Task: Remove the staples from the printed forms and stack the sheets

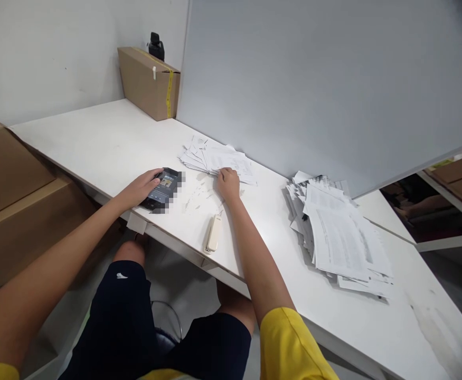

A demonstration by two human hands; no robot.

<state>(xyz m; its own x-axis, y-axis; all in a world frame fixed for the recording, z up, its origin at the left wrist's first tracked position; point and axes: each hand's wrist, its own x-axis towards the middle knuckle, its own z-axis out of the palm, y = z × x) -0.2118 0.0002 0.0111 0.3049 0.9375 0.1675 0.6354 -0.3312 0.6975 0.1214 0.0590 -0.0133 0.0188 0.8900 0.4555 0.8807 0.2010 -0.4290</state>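
My left hand (pixel 139 189) is closed on the left side of a dark smartphone (pixel 161 191), near the table's front edge. The phone's screen is lit and part of its right side is pixelated. Further to the right, my right hand (pixel 229 183) has its fingers curled over the near edge of a spread of printed paper sheets (pixel 231 158); the fingertips are partly hidden. Between my forearms a cream stapler (pixel 214 234) lies on the white table (pixel 92 142).
A thick, untidy stack of printed papers (pixel 333 232) lies on the right. At the back, a cardboard box (pixel 147 84) stands beside a grey panel (pixel 313 79), with a black bottle (pixel 156 48) behind it. Larger cardboard boxes (pixel 9 179) sit on the left.
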